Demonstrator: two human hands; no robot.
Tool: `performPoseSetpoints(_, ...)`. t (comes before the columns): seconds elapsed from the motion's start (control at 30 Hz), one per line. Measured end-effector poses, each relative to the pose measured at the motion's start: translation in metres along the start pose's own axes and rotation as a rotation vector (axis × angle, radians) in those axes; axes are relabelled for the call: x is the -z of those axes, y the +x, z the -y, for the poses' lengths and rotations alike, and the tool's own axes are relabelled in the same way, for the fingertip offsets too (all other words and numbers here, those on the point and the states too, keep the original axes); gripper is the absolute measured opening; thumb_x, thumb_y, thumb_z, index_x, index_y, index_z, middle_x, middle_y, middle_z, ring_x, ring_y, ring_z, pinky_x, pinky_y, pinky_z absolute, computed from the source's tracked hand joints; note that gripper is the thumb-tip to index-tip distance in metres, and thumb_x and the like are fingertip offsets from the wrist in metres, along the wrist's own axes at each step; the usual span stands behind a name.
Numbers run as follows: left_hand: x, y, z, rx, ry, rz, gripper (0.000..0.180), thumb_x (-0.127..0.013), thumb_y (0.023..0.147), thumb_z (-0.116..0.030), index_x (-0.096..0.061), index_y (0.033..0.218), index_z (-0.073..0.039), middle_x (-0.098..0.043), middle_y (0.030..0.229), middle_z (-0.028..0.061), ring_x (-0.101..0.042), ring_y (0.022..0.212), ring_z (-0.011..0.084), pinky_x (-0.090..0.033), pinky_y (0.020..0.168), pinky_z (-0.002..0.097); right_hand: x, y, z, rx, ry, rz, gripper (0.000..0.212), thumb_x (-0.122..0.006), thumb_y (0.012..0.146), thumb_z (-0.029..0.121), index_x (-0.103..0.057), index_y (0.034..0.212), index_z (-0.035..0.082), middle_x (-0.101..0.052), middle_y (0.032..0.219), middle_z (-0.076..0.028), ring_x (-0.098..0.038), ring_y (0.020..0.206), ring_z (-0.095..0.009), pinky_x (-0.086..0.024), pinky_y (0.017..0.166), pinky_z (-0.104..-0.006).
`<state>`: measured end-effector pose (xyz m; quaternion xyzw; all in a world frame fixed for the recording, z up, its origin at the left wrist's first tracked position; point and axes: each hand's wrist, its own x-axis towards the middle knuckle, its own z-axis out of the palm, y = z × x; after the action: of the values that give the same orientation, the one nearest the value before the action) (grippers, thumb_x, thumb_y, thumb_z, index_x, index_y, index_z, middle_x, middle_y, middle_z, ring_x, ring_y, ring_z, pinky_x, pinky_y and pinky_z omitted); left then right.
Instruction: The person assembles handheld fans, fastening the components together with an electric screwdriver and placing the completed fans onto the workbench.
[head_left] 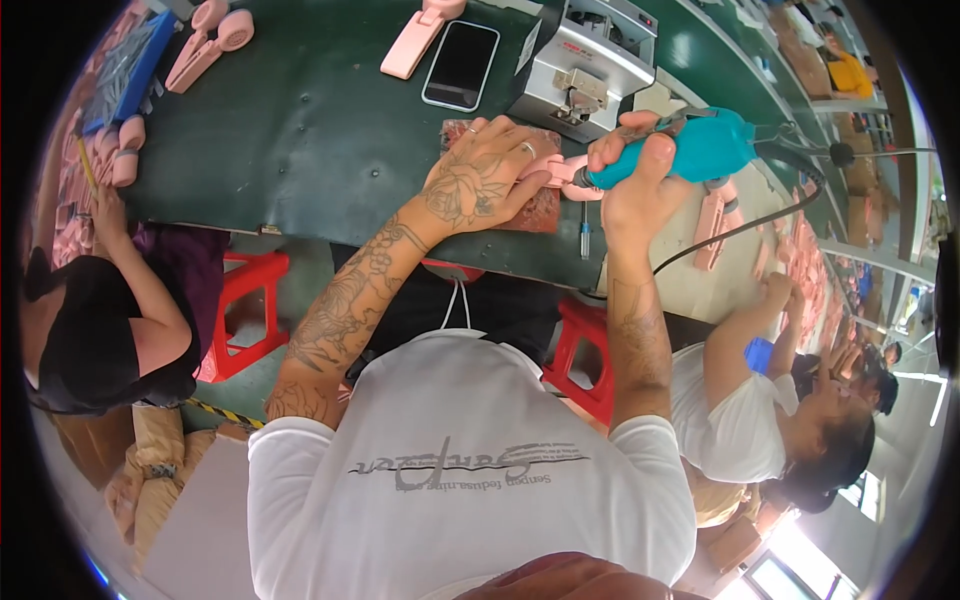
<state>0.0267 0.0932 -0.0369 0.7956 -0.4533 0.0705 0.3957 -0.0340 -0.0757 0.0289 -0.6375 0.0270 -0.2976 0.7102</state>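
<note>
My left hand [480,175] is closed over a pink plastic part [570,170], pressing it on a worn reddish pad [540,218] at the table's near edge. Its far side is hidden under my fingers. My right hand [640,200] grips a teal electric screwdriver [712,148] held nearly level. The driver's dark nose points left and meets the pink part beside my left fingers; its bit cannot be made out. Below the part lies a small hand screwdriver [585,242] with a blue-tinted handle.
Behind my hands stand a grey box-shaped machine [540,95] and a phone [461,66]. Pink parts [410,52] lie beyond, with others [205,50] at far left by a blue tray [150,62]. A black cable [740,237] loops at right. Co-workers sit on both sides.
</note>
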Motion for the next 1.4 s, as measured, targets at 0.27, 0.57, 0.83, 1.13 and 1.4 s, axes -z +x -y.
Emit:
performPoseSetpoints(0.27,-0.002,0.002,0.002,0.019,-0.013,0.022,0.036,-0.066,0.095,-0.026,-0.071,0.126,-0.007,-0.067,0.117,0.0137,-0.06,0.111,0.0342,-0.048,0.099,0.0463,0.001,-0.001,-0.01,-0.007,0.02,0.027,0.039,-0.068,0.103,0.034,-0.061,0.108,-0.004,-0.061,0.074,-0.007,-0.061,0.064,-0.016,-0.049,0.056,-0.0288)
performPoseSetpoints(0.57,0.0,0.001,-0.004,0.025,0.014,0.038,0.033,-0.067,0.094,-0.025,-0.071,0.121,-0.005,-0.066,0.12,0.0128,-0.059,0.112,0.0335,-0.046,0.099,0.0458,0.002,-0.007,-0.016,-0.05,0.035,0.029,0.031,-0.065,0.104,0.028,-0.059,0.105,-0.003,-0.06,0.075,-0.006,-0.059,0.064,-0.015,-0.047,0.054,-0.0273)
performPoseSetpoints(0.83,0.001,0.005,-0.004,0.021,0.031,0.069,0.032,-0.064,0.097,-0.027,-0.068,0.124,-0.011,-0.065,0.125,0.005,-0.059,0.113,0.0278,-0.047,0.099,0.0442,0.0,-0.007,-0.019,0.008,-0.008,0.09,0.045,-0.063,0.104,0.041,-0.052,0.096,-0.001,-0.055,0.072,-0.01,-0.055,0.062,-0.02,-0.05,0.06,-0.0365)
performPoseSetpoints(1.13,0.008,0.0,0.0,-0.014,-0.028,-0.001,0.03,-0.067,0.094,-0.03,-0.07,0.116,-0.009,-0.068,0.122,0.0067,-0.061,0.11,0.0296,-0.047,0.097,0.0455,-0.003,-0.014,-0.023,-0.064,-0.124,0.001,0.042,-0.056,0.107,0.044,-0.056,0.099,0.002,-0.057,0.073,-0.006,-0.057,0.062,-0.017,-0.049,0.053,-0.0313)
performPoseSetpoints(1.4,0.061,-0.034,-0.013,0.019,0.062,-0.102,0.012,-0.067,0.096,-0.021,-0.074,0.103,-0.015,-0.074,0.107,0.0061,-0.069,0.102,0.0288,-0.053,0.091,0.0438,0.027,-0.066,0.045,-0.022,0.212,-0.032,0.072,-0.058,0.092,0.075,-0.052,0.103,0.004,-0.05,0.066,-0.006,-0.049,0.053,-0.018,-0.042,0.049,-0.0332)
